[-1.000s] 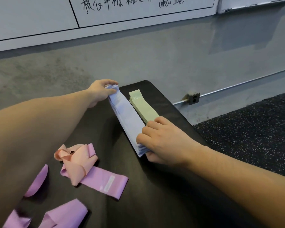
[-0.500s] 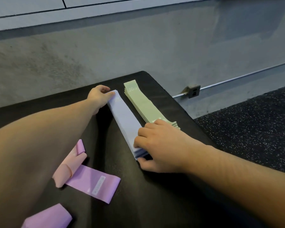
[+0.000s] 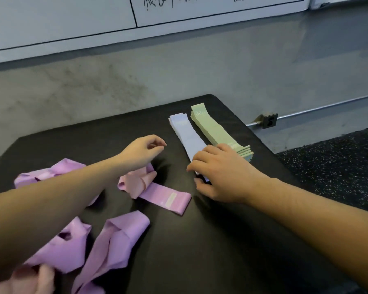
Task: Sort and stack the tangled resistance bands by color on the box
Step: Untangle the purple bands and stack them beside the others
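**Two neat stacks done, purple mess still loose**

Black box [image 3: 200, 240] takes up most of the view, sitting against a grey wall [image 3: 179, 77] with a whiteboard [image 3: 72, 18] above; speckled floor [image 3: 338, 166] off to the right. Tangled purple bands [image 3: 106, 249] sprawl over the near-left of the box, with a pink-and-purple knot [image 3: 149, 185] closer to the middle. At the far right, the green stack [image 3: 217, 132] lies just beside the pale blue stack [image 3: 187, 134], both flat. Right hand [image 3: 223, 172] rests on the near end of the blue stack, fingers curled round its edge, gripping it; left hand [image 3: 142, 149] hovers above the pink knot, fingers loosely curled, holding nothing. Small wall outlet [image 3: 269, 120] at the right.
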`<action>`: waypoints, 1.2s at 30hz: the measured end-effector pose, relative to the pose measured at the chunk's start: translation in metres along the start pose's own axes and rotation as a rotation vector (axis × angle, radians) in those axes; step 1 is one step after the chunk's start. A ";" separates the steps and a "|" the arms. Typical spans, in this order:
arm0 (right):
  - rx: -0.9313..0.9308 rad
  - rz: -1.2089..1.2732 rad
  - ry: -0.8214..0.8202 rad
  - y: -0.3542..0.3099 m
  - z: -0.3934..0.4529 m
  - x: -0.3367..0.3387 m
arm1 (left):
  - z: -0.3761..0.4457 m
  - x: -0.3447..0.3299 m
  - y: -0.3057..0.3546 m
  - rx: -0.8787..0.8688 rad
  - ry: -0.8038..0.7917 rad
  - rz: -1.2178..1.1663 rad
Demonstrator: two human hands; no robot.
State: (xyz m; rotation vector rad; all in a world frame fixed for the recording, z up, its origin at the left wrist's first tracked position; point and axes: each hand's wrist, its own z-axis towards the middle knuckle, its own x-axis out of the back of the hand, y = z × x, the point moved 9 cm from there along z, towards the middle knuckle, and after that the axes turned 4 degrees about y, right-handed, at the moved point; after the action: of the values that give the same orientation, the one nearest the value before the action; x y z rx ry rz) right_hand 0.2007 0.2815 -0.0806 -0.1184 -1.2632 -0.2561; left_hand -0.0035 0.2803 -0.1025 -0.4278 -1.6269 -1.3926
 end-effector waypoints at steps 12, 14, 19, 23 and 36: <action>-0.255 0.365 -0.102 -0.068 0.011 -0.039 | -0.123 0.011 -0.035 -0.269 -0.033 0.289; -0.331 0.351 -0.108 -0.068 0.011 -0.055 | -0.133 0.008 -0.040 -0.245 -0.025 0.368; -0.385 0.275 -0.048 -0.066 -0.001 -0.067 | -0.146 0.013 -0.061 -0.087 0.047 0.507; -0.404 0.300 -0.040 -0.067 -0.006 -0.057 | -0.156 0.024 -0.076 -0.030 0.057 0.628; -0.897 1.130 0.252 -0.055 -0.056 -0.013 | -0.194 0.046 -0.017 -0.356 0.343 0.361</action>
State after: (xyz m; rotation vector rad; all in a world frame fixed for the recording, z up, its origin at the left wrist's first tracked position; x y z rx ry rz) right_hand 0.2346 0.2174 -0.1126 -1.4646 -0.5986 0.1679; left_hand 0.0401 0.0858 -0.0874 -0.6165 -0.9712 -1.3855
